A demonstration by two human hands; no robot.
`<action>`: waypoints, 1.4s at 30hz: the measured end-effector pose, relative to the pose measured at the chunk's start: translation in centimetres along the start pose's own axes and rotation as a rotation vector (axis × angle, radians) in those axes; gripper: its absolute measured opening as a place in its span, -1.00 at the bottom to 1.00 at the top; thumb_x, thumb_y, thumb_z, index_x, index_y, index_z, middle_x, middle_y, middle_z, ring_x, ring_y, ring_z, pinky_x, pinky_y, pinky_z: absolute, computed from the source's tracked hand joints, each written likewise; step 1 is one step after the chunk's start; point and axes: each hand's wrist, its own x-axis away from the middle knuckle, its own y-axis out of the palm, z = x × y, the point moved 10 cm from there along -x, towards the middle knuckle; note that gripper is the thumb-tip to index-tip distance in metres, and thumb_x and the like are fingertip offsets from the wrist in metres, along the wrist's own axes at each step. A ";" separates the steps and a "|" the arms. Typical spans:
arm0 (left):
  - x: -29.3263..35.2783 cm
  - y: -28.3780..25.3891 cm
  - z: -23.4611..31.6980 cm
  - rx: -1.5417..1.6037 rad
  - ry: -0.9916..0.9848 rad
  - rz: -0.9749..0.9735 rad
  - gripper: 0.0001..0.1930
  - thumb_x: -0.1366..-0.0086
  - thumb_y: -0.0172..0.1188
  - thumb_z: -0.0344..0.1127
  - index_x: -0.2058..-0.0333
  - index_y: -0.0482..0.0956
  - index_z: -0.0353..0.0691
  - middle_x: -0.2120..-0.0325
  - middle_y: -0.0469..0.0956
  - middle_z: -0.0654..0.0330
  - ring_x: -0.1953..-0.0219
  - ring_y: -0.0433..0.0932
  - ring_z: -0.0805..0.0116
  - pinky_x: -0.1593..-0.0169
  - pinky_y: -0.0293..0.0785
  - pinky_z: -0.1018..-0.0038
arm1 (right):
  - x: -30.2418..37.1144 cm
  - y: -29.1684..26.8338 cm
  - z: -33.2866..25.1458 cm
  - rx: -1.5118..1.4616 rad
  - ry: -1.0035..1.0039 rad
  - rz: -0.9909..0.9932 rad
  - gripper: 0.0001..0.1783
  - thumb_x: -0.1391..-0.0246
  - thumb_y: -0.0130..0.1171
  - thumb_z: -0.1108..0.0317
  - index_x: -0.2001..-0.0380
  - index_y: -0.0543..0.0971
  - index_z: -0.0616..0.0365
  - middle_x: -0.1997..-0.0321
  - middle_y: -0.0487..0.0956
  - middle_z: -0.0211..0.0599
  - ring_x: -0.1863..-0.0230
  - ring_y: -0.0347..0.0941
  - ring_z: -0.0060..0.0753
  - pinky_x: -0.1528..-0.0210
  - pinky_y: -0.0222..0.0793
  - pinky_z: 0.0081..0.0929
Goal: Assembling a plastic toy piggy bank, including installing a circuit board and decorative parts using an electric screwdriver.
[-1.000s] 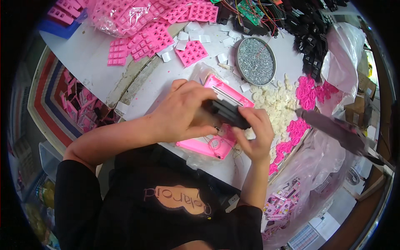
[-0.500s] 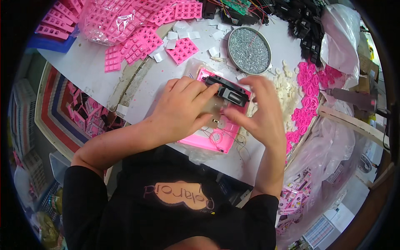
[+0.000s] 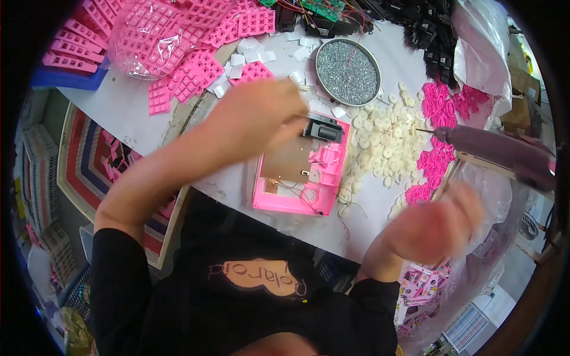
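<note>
while the left hand blurs over the pink casing, fingers' state unclear, right hand hangs empty beside it; best steady the casing first.

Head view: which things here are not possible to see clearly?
- Right hand: motion blur, grip unreadable.
- Left hand: blurred; it hides part of the pink case beneath it.
- Round tin: its small grey contents too fine to identify.
- Purple tool: cut off at the right rim.

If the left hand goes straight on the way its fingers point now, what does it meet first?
Probably the round metal dish of small screws. The left hand is blurred and points up and to the right; small white squares lie between, so depth is unclear.
</note>
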 end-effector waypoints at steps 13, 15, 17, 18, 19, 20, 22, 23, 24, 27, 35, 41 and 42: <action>-13.7 8.6 -4.1 -0.525 0.087 -0.125 -0.83 -0.23 0.21 -0.23 0.49 0.66 -0.13 0.46 0.65 0.16 0.30 0.63 0.16 0.08 0.36 0.17 | -3.7 7.7 6.8 -1.156 0.796 -0.003 -0.31 -0.12 0.27 0.30 -0.24 0.28 0.38 0.39 0.52 -0.20 0.38 0.48 -0.39 0.24 0.44 -0.37; -13.4 7.4 -3.5 -0.388 0.107 -0.100 -0.78 -0.24 0.23 -0.20 0.51 0.63 -0.17 0.50 0.63 0.16 0.38 0.62 0.17 0.17 0.39 0.21 | -3.2 7.5 6.9 -1.102 0.807 0.031 -0.37 -0.20 0.16 0.26 -0.28 0.28 0.21 0.41 0.43 -0.29 0.40 0.36 -0.43 0.23 0.34 -0.34; -11.4 4.3 -1.8 -0.063 0.176 0.041 -0.75 -0.25 0.27 -0.18 0.51 0.61 -0.21 0.56 0.59 0.16 0.46 0.58 0.18 0.29 0.41 0.27 | -2.0 6.8 7.6 -1.157 0.770 0.137 -0.40 -0.20 0.15 0.30 -0.26 0.27 0.21 0.47 0.43 -0.31 0.46 0.36 -0.45 0.31 0.35 -0.37; -10.0 3.6 -1.1 0.181 0.075 -0.042 -0.76 -0.22 0.32 -0.19 0.51 0.59 -0.22 0.57 0.56 0.19 0.48 0.55 0.18 0.36 0.38 0.30 | -1.1 6.4 8.0 -1.208 0.744 0.209 -0.41 -0.18 0.17 0.34 -0.23 0.26 0.25 0.50 0.46 -0.31 0.50 0.38 -0.46 0.37 0.39 -0.40; -7.9 3.2 0.0 0.424 -0.032 -0.122 -0.76 -0.19 0.37 -0.21 0.51 0.58 -0.23 0.58 0.54 0.21 0.50 0.52 0.19 0.44 0.36 0.33 | -0.3 6.6 7.5 -1.278 0.786 0.186 -0.49 -0.20 0.15 0.36 -0.19 0.28 0.12 0.57 0.39 -0.39 0.59 0.31 -0.51 0.46 0.31 -0.41; -5.8 2.4 1.5 0.467 -0.009 -0.124 -0.82 -0.17 0.39 -0.26 0.48 0.60 -0.19 0.55 0.54 0.25 0.48 0.51 0.22 0.36 0.35 0.34 | -0.6 6.5 6.3 -1.339 0.728 0.158 -0.54 -0.21 0.17 0.35 -0.14 0.31 0.07 0.61 0.36 -0.42 0.62 0.28 -0.50 0.50 0.27 -0.41; -3.0 1.4 3.7 0.393 0.084 -0.057 -0.89 -0.13 0.41 -0.33 0.42 0.63 -0.13 0.48 0.56 0.30 0.43 0.50 0.29 0.22 0.32 0.34 | -1.0 6.0 4.0 -1.430 0.652 0.109 -0.61 -0.21 0.23 0.32 -0.04 0.34 0.01 0.66 0.32 -0.45 0.67 0.24 -0.48 0.55 0.22 -0.39; -1.7 1.4 4.5 0.271 0.151 0.016 -0.89 -0.12 0.41 -0.34 0.39 0.64 -0.10 0.45 0.58 0.32 0.40 0.51 0.32 0.16 0.29 0.34 | -1.2 5.8 3.1 -1.462 0.619 0.090 -0.61 -0.20 0.26 0.30 0.00 0.33 0.01 0.66 0.32 -0.44 0.66 0.25 -0.46 0.55 0.24 -0.38; -0.6 1.4 5.3 0.148 0.216 0.088 -0.87 -0.12 0.42 -0.35 0.36 0.65 -0.08 0.41 0.61 0.34 0.38 0.52 0.35 0.11 0.25 0.34 | -1.3 5.7 2.4 -1.485 0.594 0.063 -0.61 -0.19 0.29 0.28 0.03 0.33 0.00 0.66 0.33 -0.44 0.66 0.26 -0.44 0.54 0.26 -0.36; 1.1 2.2 5.7 0.191 0.224 0.098 -0.81 -0.09 0.43 -0.37 0.29 0.66 -0.04 0.33 0.64 0.38 0.31 0.53 0.41 0.02 0.15 0.32 | -1.4 5.7 1.1 -1.514 0.566 0.024 -0.60 -0.18 0.34 0.23 0.11 0.31 -0.01 0.66 0.35 -0.41 0.65 0.29 -0.40 0.53 0.30 -0.33; 2.2 1.5 6.2 0.080 0.264 0.208 -0.72 -0.02 0.49 -0.27 0.26 0.66 -0.04 0.28 0.65 0.38 0.26 0.55 0.38 0.01 0.17 0.23 | -1.4 6.7 0.6 -1.508 0.617 0.005 -0.59 -0.20 0.32 0.25 0.11 0.28 0.02 0.62 0.36 -0.37 0.60 0.30 -0.39 0.50 0.31 -0.34; -1.1 2.9 3.3 -0.189 0.070 0.134 -0.68 -0.04 0.47 -0.10 0.25 0.63 -0.02 0.22 0.62 0.42 0.04 0.49 0.35 -0.20 0.10 0.03 | -0.6 8.8 4.3 -1.342 0.529 0.176 -0.69 -0.21 0.17 0.50 0.08 0.27 0.16 0.58 0.40 -0.30 0.63 0.29 -0.49 0.54 0.33 -0.43; -1.2 4.0 2.7 -0.232 0.062 0.042 -0.68 -0.04 0.46 -0.08 0.26 0.62 -0.02 0.21 0.61 0.43 0.01 0.48 0.35 -0.23 0.07 0.00 | -0.2 9.5 5.3 -1.336 0.563 0.196 -0.71 -0.19 0.16 0.52 0.11 0.29 0.19 0.57 0.42 -0.28 0.63 0.31 -0.50 0.53 0.36 -0.43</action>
